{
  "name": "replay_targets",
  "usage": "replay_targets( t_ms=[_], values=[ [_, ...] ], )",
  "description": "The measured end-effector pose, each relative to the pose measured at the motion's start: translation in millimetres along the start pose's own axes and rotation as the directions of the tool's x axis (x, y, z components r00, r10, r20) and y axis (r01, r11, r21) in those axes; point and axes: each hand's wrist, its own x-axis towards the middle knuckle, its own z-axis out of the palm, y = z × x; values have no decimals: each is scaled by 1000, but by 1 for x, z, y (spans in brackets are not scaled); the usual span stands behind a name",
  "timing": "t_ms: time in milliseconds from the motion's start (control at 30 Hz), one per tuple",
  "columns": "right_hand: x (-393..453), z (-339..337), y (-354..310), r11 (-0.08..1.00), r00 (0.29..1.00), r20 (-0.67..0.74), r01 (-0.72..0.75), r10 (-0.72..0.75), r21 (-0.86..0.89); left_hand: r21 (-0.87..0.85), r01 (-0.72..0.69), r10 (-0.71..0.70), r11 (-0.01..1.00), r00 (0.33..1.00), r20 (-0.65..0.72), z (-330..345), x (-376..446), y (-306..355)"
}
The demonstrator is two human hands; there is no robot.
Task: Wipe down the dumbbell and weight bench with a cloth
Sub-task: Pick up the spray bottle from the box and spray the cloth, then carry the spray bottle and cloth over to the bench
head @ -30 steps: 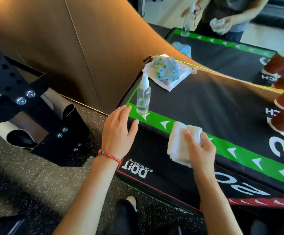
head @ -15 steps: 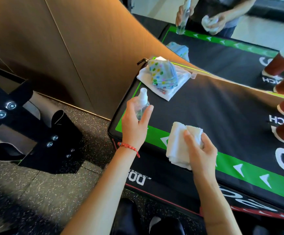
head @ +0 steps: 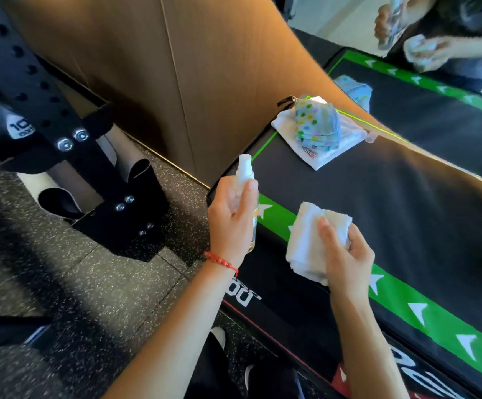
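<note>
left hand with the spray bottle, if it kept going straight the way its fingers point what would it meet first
The left hand, holding the spray bottle, points up-frame along the black mat's corner. Nothing stands close ahead; the first thing in line looks like the folded cloth pile, or the wooden panel beside it. Depth is unclear.

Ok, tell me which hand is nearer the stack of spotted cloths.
Left. The left hand, holding the spray bottle, is just below the spotted cloths; the right hand, gripping the white cloth, sits farther off.

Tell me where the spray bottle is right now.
The spray bottle is in the left hand, lifted at the black box's near-left corner, left of the white cloth.
</note>
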Motion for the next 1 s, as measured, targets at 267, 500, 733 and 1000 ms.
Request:
replay_targets(
  t_ms=[267, 500, 733, 1000],
  values=[
    [-25, -8, 14, 998, 937, 347, 56, -41, -33, -22, 135, -136, 991, 954, -266, -34, -80, 0],
    [-78, 9, 26, 992, 806, 592, 69, 6, -104, 4, 244, -205, 970, 821, -533, -87, -151, -1],
    [-157, 43, 30, 986, 600, 798, 85, 63, -142, -162, 171, -235, 972, 679, -696, -159, -216, -1],
    [-298, 82, 39, 978, 354, 930, 136, 102, -160, -194, 111, -224, 975, 486, -845, -273, -314, 3]
  ],
)
